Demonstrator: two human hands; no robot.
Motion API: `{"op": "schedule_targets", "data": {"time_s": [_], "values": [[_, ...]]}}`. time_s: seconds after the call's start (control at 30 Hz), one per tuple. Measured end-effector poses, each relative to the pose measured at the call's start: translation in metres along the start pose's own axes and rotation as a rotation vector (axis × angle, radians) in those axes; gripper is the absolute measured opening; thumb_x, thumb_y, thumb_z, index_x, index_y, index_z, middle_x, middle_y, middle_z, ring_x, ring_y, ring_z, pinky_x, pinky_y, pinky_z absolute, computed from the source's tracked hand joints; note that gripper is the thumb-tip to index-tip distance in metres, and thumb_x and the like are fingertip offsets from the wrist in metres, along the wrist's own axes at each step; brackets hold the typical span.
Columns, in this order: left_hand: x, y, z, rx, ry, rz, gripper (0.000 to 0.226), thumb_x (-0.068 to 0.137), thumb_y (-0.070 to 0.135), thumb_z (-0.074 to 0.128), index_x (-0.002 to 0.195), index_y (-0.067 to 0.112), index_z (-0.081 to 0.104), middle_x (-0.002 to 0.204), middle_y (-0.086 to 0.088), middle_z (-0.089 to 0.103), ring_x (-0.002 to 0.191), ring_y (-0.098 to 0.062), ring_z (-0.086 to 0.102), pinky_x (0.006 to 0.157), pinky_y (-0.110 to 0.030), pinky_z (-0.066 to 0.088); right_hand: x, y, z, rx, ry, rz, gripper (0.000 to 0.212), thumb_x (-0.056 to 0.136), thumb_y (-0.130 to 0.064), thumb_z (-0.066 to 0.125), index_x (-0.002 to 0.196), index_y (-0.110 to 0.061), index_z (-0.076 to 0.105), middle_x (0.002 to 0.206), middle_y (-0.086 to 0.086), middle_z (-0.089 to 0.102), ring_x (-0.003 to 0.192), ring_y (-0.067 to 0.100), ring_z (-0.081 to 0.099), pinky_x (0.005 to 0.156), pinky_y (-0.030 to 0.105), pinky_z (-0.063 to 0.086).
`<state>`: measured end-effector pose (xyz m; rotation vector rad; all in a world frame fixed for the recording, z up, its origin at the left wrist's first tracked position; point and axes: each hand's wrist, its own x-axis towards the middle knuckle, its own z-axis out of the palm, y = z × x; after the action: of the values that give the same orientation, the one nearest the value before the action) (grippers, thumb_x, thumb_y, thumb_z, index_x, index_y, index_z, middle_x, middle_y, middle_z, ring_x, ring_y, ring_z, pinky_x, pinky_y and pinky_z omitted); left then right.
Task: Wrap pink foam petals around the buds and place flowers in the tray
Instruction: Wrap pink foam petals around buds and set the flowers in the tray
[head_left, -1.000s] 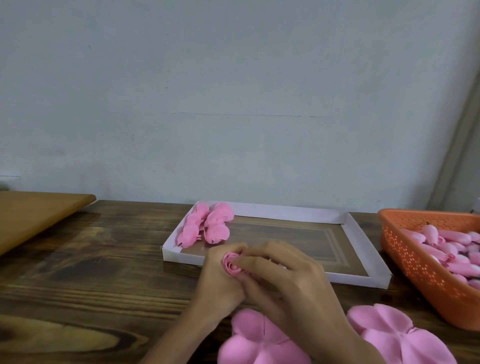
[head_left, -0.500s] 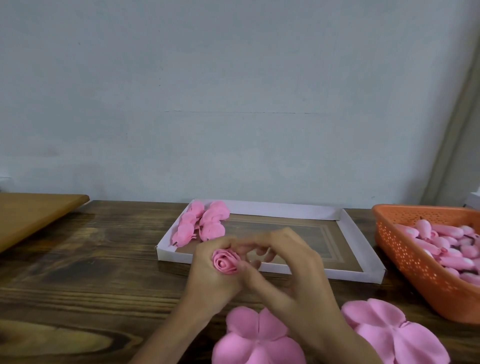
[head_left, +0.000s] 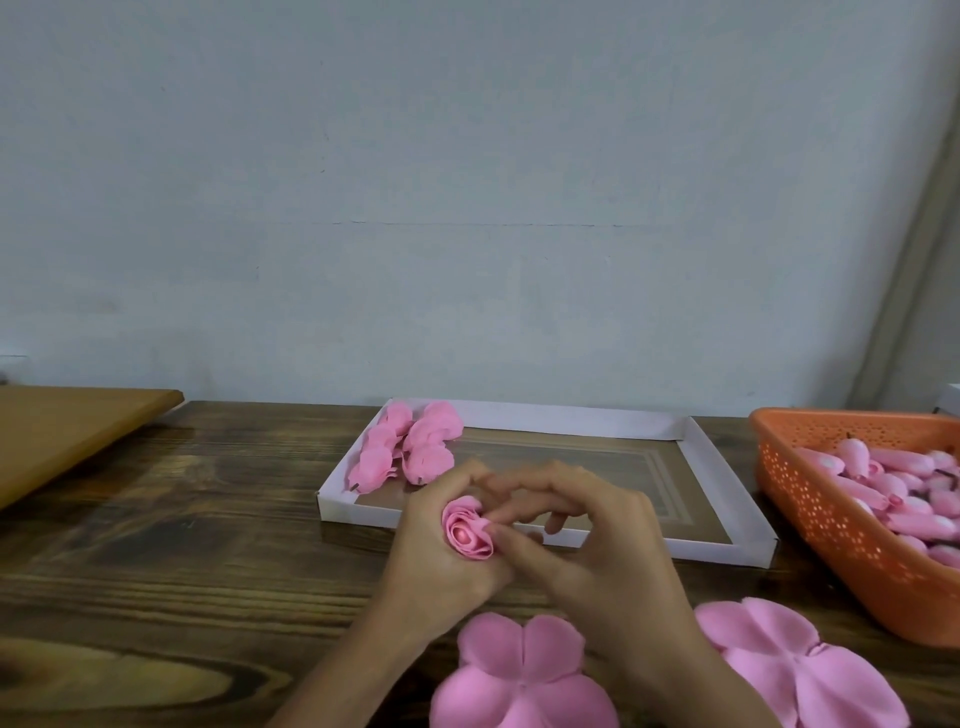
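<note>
A small pink foam rose (head_left: 467, 529), petals wrapped round a bud, sits in my left hand (head_left: 436, 551), whose fingers curl round it just in front of the tray. My right hand (head_left: 587, 540) meets it from the right, thumb and fingertips pinching the rose's outer petal. The shallow white tray (head_left: 727, 467) lies behind the hands, with several finished pink flowers (head_left: 408, 447) in its far left corner. Flat pink petal cut-outs lie near me: one stack (head_left: 519, 675) under my wrists, another (head_left: 800, 670) to the right.
An orange perforated basket (head_left: 841, 525) of pink buds (head_left: 904, 483) stands at the right edge of the dark wooden table (head_left: 182, 545). A light brown board (head_left: 67, 431) overhangs the far left. A pale wall rises behind.
The rose has turned in my hands so its open face shows more fully. The hands have stayed in front of the tray, with my right fingers shifting along the outer petal.
</note>
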<state>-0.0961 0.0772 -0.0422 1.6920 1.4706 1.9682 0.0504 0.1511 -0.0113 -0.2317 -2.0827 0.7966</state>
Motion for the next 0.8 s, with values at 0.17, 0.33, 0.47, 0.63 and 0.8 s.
{"op": "schedule_targets", "data": {"time_s": [0.17, 0.33, 0.47, 0.63, 0.8], "values": [[-0.002, -0.006, 0.003, -0.084, 0.023, -0.069, 0.019, 0.068, 0.006, 0.079, 0.071, 0.020, 0.067, 0.067, 0.000, 0.065, 0.064, -0.016, 0.065, 0.064, -0.032, 0.060, -0.002, -0.001, 0.006, -0.008, 0.038, -0.027, 0.026, 0.081, -0.008, 0.085, 0.097, -0.028, 0.079, 0.095, -0.022, 0.076, 0.094, 0.007, 0.070, 0.073, 0.019, 0.050], [0.003, -0.003, -0.001, -0.445, 0.220, -0.356, 0.040, 0.065, 0.019, 0.089, 0.069, 0.006, 0.051, 0.079, -0.021, 0.058, 0.082, -0.034, 0.062, 0.075, -0.041, 0.052, -0.001, 0.002, 0.004, 0.177, 0.154, 0.138, 0.017, 0.092, -0.023, 0.072, 0.101, -0.038, 0.071, 0.106, -0.016, 0.072, 0.094, 0.013, 0.068, 0.071, 0.016, 0.049], [0.005, 0.005, -0.002, -0.895, 0.167, -0.570, 0.066, 0.068, 0.017, 0.088, 0.123, 0.013, 0.051, 0.120, -0.016, 0.064, 0.099, -0.031, 0.069, 0.081, -0.045, 0.061, -0.006, 0.002, 0.017, 0.233, -0.042, 0.221, 0.033, 0.085, -0.015, 0.082, 0.111, -0.031, 0.069, 0.112, -0.012, 0.072, 0.100, 0.015, 0.071, 0.081, 0.029, 0.060], [-0.001, 0.013, 0.013, -0.935, 0.198, -0.735, 0.090, 0.049, 0.030, 0.104, 0.127, 0.008, 0.065, 0.128, -0.021, 0.070, 0.096, -0.032, 0.073, 0.073, -0.040, 0.064, -0.012, 0.000, 0.034, 0.269, 0.009, 0.208, 0.036, 0.084, -0.010, 0.083, 0.114, -0.024, 0.069, 0.100, -0.013, 0.078, 0.094, 0.007, 0.076, 0.080, 0.020, 0.059], [-0.002, 0.013, 0.012, -0.934, 0.084, -0.688, 0.065, 0.045, 0.042, 0.105, 0.095, 0.007, 0.082, 0.123, -0.026, 0.071, 0.098, -0.032, 0.076, 0.080, -0.040, 0.063, -0.009, 0.000, 0.037, 0.462, 0.063, 0.406, 0.019, 0.079, -0.003, 0.084, 0.093, -0.009, 0.073, 0.087, 0.005, 0.079, 0.085, 0.017, 0.077, 0.077, 0.023, 0.058]]}}
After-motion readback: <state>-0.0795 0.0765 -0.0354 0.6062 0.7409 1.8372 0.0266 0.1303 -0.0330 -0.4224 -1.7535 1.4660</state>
